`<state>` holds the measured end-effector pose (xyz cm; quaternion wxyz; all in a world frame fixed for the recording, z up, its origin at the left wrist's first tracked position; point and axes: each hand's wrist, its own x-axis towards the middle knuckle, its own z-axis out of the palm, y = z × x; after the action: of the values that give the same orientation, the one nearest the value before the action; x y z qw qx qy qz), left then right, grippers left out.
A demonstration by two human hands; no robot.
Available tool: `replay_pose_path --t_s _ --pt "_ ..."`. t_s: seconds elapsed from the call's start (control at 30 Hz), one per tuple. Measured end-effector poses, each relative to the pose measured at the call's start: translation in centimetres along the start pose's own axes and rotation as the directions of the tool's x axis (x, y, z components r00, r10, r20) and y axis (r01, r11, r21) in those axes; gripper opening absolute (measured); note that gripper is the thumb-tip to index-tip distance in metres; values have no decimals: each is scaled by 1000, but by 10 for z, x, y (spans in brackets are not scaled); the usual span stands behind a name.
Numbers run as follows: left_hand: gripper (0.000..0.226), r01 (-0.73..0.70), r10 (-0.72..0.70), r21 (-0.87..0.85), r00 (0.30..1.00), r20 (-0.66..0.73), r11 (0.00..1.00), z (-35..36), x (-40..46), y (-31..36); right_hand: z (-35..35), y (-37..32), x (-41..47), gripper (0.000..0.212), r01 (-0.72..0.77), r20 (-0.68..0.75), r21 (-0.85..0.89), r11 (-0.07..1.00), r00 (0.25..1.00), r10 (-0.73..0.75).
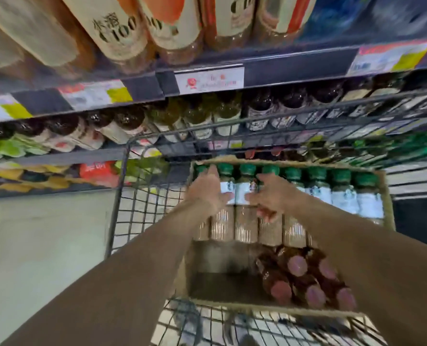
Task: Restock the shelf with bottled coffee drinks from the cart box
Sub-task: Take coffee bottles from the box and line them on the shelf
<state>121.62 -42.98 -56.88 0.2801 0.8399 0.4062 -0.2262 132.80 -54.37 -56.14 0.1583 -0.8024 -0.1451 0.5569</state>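
Pink-capped bottles (pixel 307 283) lie at the box's (pixel 388 196) five o'clock. Left hand (pixel 207 189) and right hand (pixel 272 196), fingers spread, touch the green-capped coffee bottles (pixel 244 191) at twelve o'clock; grip unclear.

Top left: large bottles with cream labels (pixel 122 33) and dark print, amber liquid, leaning across upper corner. Further right, blue packaging (pixel 337 18), blurred. Price tags along dark rail: white tag with red emblem (pixel 209 79) at centre, tags with yellow-green patches (pixel 96 94) left, another (pixel 392 57) far right. Below rail: dark-capped bottles (pixel 130 118), olive-green bottles (pixel 200 113) in middle, more dark ones with patterned labels (pixel 259 113) right. Lower left: bright green packs (pixel 5 148), yellow items (pixel 10 174), red pack (pixel 98 171) with white lettering, unreadable. Pale floor (pixel 45 245) at lower left.
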Motion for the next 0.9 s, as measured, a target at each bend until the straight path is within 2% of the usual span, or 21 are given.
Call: replay_pose_path --t_s 0.03,0.1,0.17,0.27,0.3,0.33,0.37,0.4,0.5,0.63,0.77,0.9 --pt "92 32 -31 -35 999 38 999 3 3 1 -1 -3 -1 75 -41 54 70 997 998 37" --pt "105 79 -70 -77 991 113 994 6 7 4 -5 -12 -5 56 -85 126 91 992 989 74" --pt "99 105 -86 -147 988 129 984 7 11 7 -5 -17 -5 39 -92 148 58 994 985 83" --pt "82 125 -106 -250 991 87 960 4 9 9 -2 -21 -4 35 -99 86 31 995 992 96" --pt "78 130 -117 -275 991 65 952 5 6 8 1 -20 -6 40 -85 44 21 996 995 84" --pt "77 127 -121 -307 992 41 943 5 3 6 3 -17 -6 67 -62 -8 8 998 998 62" --pt "78 121 -120 -346 993 24 931 5 -2 4 7 -14 -9 83 -29 -70 -11 1000 997 28" --pt "79 105 -111 -385 994 8 917 6 -8 0 10 -10 -15 90 20 -137 -50 999 990 -26" --pt "86 49 -64 -410 998 -23 911 2 -25 -10 25 8 -35 80 160 -256 -51 986 952 -168" --pt "98 -69 67 -330 998 -19 942 -9 -54 -15 46 24 -64 79 255 -318 6 967 917 -240" --pt "88 -186 167 -385 983 -82 904 -25 -87 -16 55 24 -95 73 367 -390 76 927 867 -311" --pt "86 -265 232 -449 964 -128 854 -75 -121 -25 53 -4 -139 73 457 -439 73 886 813 -383"
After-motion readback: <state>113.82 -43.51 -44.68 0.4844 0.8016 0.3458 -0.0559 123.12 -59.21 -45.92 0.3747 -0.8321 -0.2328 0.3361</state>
